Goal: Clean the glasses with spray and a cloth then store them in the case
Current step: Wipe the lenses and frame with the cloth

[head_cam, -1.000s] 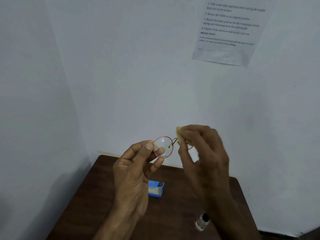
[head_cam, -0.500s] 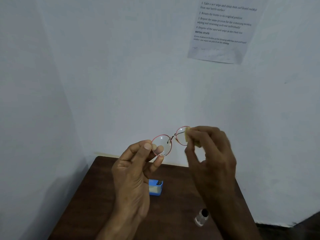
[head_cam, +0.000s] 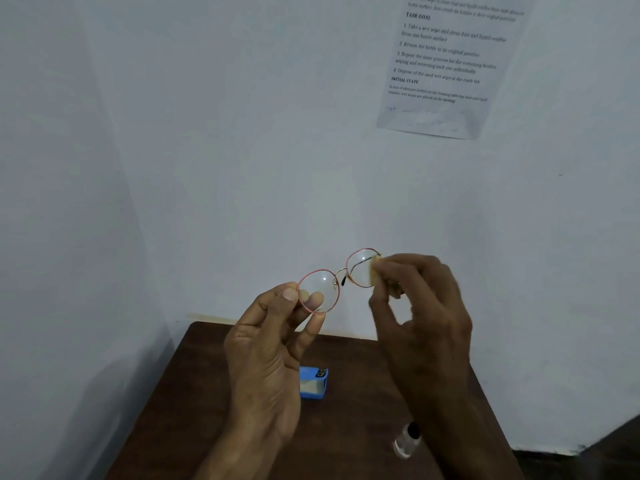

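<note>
Your left hand (head_cam: 266, 355) is pinching the left lens rim of the glasses (head_cam: 341, 279) between thumb and fingertips, holding them up in the air above the far edge of the brown table (head_cam: 207, 393). The glasses' long axis is running left to right and tilting upward toward the right, with the lenses facing you and the wall behind them. Compared with a second ago, the frame is sitting more steeply tilted, and the right lens is now mostly uncovered.

Below, on the table, a small blue case (head_cam: 313, 382) is lying between your wrists, showing a dark label whose marks are too small to read. Your right hand (head_cam: 419, 313) is closed on a small yellowish cloth (head_cam: 375, 271), pressing it against the right edge of the right lens; earlier the cloth was covering that lens nearer the bridge. Near your right forearm, a small clear spray bottle (head_cam: 407, 441) with a black cap is standing on the table.

On the far wall at upper right, a printed sheet (head_cam: 446, 67) is hanging; its headings read "TASK GOAL" and "INITIAL STATE".
</note>
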Tool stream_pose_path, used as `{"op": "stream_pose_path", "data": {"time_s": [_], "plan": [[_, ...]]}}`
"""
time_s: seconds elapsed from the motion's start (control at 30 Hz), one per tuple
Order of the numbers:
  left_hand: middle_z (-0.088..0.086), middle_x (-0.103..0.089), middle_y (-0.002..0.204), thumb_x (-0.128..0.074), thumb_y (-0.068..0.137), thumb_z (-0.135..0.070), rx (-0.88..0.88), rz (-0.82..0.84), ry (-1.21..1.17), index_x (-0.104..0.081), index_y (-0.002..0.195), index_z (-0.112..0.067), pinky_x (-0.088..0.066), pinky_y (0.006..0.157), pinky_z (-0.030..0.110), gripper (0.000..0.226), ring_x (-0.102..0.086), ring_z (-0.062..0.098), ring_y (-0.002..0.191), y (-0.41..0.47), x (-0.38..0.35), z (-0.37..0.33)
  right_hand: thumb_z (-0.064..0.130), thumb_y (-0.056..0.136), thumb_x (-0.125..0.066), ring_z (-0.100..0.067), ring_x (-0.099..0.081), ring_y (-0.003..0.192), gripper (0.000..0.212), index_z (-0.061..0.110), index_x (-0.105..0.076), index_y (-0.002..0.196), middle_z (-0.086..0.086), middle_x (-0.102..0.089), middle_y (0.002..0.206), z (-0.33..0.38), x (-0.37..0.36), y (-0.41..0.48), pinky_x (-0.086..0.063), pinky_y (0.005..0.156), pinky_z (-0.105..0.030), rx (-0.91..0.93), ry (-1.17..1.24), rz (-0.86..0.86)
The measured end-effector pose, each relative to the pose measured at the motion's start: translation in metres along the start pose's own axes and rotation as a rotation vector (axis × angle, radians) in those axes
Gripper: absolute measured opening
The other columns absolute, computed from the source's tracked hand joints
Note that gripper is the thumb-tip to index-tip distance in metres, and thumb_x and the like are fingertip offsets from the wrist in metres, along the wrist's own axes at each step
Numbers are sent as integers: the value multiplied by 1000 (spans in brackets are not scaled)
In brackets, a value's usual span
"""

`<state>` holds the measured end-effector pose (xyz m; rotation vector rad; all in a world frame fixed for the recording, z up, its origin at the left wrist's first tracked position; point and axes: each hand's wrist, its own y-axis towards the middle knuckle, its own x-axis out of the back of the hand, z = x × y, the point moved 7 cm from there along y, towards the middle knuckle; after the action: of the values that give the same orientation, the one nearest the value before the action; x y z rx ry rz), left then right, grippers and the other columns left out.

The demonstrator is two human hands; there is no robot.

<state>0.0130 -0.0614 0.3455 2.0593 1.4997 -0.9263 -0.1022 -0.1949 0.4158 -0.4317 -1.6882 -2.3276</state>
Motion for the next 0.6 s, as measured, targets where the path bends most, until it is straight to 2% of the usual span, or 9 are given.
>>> {"op": "stream_pose_path", "data": {"time_s": [0.1, 0.23, 0.37, 0.5, 0.6], "plan": [[12, -79, 90, -69, 78, -21, 1, 9, -1, -75, 99, -7, -63, 65, 24, 26, -80, 21, 83, 2, 2, -2, 3, 90, -76, -17, -62, 89, 15, 7, -78, 104, -4, -70, 105, 21, -7, -4, -50, 80, -21, 90, -16, 38], [11, -79, 88, -69, 79, -20, 22, 36, -6, -74, 99, -6, -63, 65, 25, 25, -80, 21, 83, 3, 3, -2, 5, 92, -75, -20, -63, 89, 15, 10, -78, 106, -2, -70, 107, 4, -4, 11, -53, 76, -30, -13, -21, -38], [10, -79, 86, -69, 78, -20, 29, 43, -9, -74, 99, -5, -63, 64, 24, 25, -80, 20, 81, 7, 6, -6, 1, 91, -76, -21, -64, 90, 17, 7, -78, 107, -4, -71, 109, 30, -16, 1, -54, 78, -30, 119, -23, 45], [11, -79, 86, -69, 78, -20, 30, 59, 1, -74, 97, -6, -63, 64, 25, 25, -80, 21, 80, 8, 8, -7, 4, 92, -74, -22, -64, 90, 17, 9, -78, 108, -2, -69, 107, 6, -9, 11, -56, 75, -37, -16, -34, -32], [12, -80, 87, -70, 76, -21, 27, 43, 9, -75, 98, -6, -63, 63, 25, 27, -80, 22, 80, 9, 12, -9, 2, 90, -76, -21, -63, 91, 20, 8, -77, 109, -3, -70, 109, 25, -19, 5, -54, 76, -32, 73, -38, 49]]}}
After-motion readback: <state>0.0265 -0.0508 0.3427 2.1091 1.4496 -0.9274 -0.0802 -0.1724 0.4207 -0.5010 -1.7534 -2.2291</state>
